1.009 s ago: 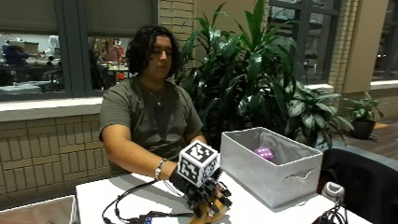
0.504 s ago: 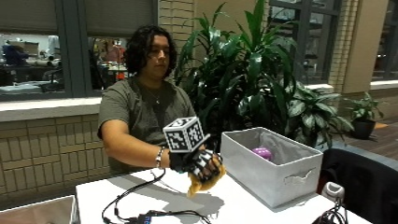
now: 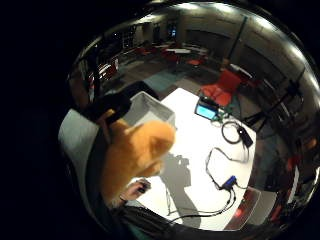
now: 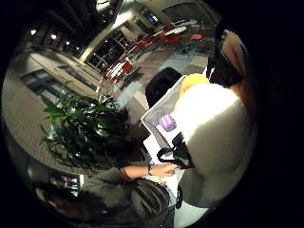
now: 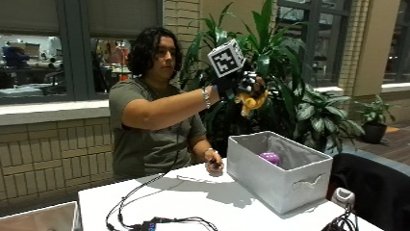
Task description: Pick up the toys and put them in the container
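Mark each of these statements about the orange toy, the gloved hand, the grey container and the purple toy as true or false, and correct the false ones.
1. The gloved right hand grips an orange plush toy. True.
2. The orange plush toy lies on the white table. False: it is held in the air, above the table.
3. A purple toy sits inside the grey container. True.
4. The grey container stands on the floor. False: it stands on the white table.
5. The bare hand rests at the table beside the container. True.
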`<action>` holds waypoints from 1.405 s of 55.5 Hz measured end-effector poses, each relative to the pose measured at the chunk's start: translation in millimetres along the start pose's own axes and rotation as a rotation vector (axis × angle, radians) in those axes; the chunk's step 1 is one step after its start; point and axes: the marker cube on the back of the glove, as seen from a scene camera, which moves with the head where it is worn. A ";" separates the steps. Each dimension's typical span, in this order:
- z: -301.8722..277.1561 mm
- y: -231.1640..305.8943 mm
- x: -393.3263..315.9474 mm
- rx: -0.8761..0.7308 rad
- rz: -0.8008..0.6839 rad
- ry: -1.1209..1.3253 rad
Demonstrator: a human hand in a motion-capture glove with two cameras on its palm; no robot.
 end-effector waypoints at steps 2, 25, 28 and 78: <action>7.5 -13.5 -10.2 -0.012 0.007 0.003; 65.7 -39.8 -27.1 -0.181 0.001 -0.012; 59.3 -35.6 -23.1 -0.184 -0.006 -0.026; 20.0 287.8 142.3 -0.335 0.231 0.061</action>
